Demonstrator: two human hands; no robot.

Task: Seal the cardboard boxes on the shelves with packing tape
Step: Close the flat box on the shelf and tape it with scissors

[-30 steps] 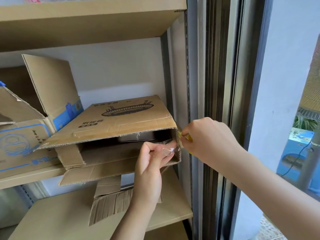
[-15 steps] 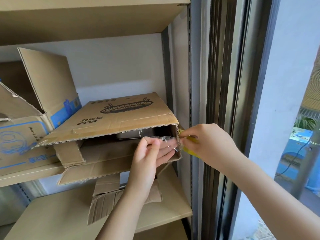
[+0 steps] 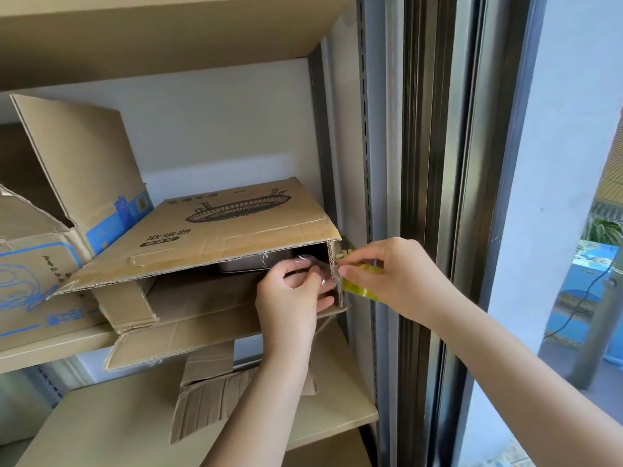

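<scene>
Head view: my only view, so everything here comes from it.
Left hand: curled at the box's open front, fingers pinching a clear strip of tape just inside the right wall.
Right hand: just outside that wall, fingers closed around a yellow-green tape roll, thumb pressed against the cardboard edge.
Box: lies on the shelf directly ahead of both hands, front flaps hanging open, a metal tray visible inside.
Second box: well to the left of my left hand, top flaps up.
Progress: barely begun, I judge; no flap is closed, no seam taped, both boxes left to seal.
</scene>
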